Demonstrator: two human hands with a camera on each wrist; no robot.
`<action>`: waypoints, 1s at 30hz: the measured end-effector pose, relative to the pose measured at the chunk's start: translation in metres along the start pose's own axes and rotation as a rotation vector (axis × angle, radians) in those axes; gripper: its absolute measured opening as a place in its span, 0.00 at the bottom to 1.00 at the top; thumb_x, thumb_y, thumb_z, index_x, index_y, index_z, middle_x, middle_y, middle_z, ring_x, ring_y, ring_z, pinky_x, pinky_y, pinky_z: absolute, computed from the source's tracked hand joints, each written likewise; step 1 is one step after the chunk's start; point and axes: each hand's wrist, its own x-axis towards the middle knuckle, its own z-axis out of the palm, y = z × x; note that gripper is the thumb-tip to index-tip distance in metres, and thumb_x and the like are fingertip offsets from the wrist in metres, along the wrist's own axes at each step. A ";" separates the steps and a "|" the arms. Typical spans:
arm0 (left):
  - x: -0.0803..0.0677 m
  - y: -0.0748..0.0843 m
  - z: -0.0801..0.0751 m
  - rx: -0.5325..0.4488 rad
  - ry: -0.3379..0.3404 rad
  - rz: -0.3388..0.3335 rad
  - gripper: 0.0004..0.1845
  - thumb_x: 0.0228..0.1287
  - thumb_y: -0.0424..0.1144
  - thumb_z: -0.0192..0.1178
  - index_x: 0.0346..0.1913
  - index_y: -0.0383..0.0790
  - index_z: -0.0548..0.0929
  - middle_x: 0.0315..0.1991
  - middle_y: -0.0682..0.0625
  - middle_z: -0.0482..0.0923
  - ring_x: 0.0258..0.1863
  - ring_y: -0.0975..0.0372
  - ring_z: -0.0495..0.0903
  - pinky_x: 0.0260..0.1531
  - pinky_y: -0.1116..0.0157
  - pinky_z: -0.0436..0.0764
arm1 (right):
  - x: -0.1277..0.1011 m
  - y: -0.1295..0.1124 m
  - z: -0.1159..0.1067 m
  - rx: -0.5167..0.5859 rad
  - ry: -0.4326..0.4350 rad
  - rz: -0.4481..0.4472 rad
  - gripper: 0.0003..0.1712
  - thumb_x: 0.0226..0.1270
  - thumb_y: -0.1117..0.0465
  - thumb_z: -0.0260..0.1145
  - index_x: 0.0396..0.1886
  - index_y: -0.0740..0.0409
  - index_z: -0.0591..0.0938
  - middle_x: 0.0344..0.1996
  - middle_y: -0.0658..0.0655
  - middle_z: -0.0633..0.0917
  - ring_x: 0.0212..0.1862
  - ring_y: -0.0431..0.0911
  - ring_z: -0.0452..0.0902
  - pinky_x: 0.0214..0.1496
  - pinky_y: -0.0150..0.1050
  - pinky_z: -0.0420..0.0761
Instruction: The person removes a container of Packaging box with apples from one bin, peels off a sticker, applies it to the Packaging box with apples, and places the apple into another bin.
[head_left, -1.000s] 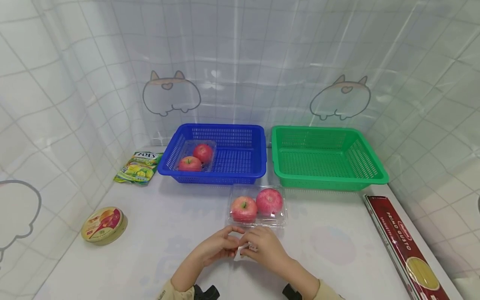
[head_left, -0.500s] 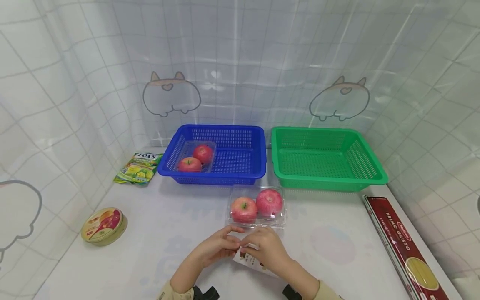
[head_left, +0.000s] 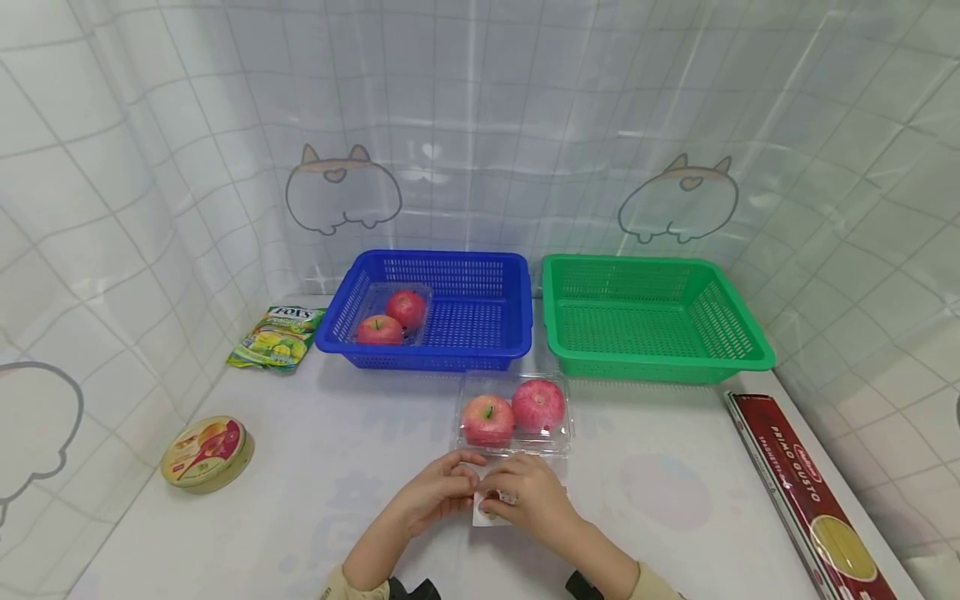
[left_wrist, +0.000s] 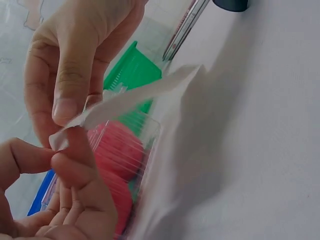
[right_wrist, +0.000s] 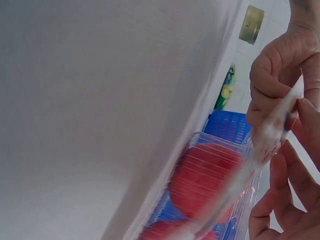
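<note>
A thin white printed slip of paper (left_wrist: 140, 97) is held between my two hands, low in the middle of the head view. My left hand (head_left: 442, 492) pinches one end of it between thumb and forefinger. My right hand (head_left: 528, 500) pinches it close beside the left fingertips and covers much of it in the head view. From there the slip's long free end stretches away, blurred in the right wrist view. Just beyond my fingers lies a clear plastic box (head_left: 557, 447) with two red apples (head_left: 488, 421) inside.
A blue basket (head_left: 431, 360) behind holds another clear box of two apples (head_left: 380, 329). Right of it stands a green basket (head_left: 637, 368). A green candy bag (head_left: 277, 337) and round tin (head_left: 206, 454) lie left; a red spaghetti box (head_left: 810, 492) lies right.
The slip's printed face showed slanting out below my right hand half a second ago; now it is turned, with less print visible. Both hands have stayed almost in place.
</note>
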 end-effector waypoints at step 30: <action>-0.004 0.002 0.003 -0.018 -0.006 -0.069 0.29 0.44 0.22 0.55 0.55 0.38 0.67 0.35 0.50 0.64 0.29 0.64 0.69 0.24 0.71 0.72 | 0.002 -0.003 0.002 0.028 -0.020 -0.043 0.10 0.38 0.54 0.77 0.20 0.46 0.82 0.24 0.39 0.80 0.34 0.35 0.74 0.39 0.29 0.71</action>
